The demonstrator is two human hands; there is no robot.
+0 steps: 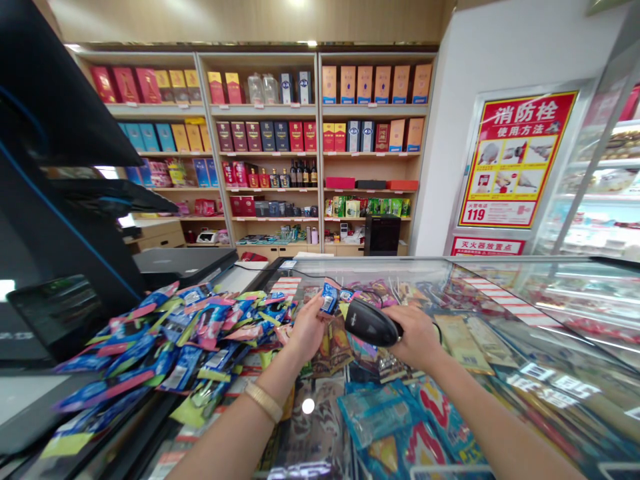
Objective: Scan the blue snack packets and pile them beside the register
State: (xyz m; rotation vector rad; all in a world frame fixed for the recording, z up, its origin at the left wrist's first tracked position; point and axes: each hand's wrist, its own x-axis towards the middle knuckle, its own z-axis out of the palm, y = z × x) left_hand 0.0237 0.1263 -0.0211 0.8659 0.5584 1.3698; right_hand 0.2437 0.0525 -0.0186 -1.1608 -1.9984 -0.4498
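Observation:
My left hand [309, 328] is closed on a small blue and pink snack packet [330, 297], its fingers pinching one side. My right hand [414, 335] grips a black handheld barcode scanner [371, 323] by its handle. The scanner's head is turned left, close to the packet. Both hands are above the glass-topped counter [400, 267]. A large heap of blue, pink and green packets [210, 320] lies to the left of my left hand.
A dark monitor on a stand [65, 87] rises at the left. Bagged snacks [380, 413] show beneath the glass. Behind the counter are shelves of boxes and bottles [270, 111], and a red and yellow poster [517, 160] hangs on the wall at the right.

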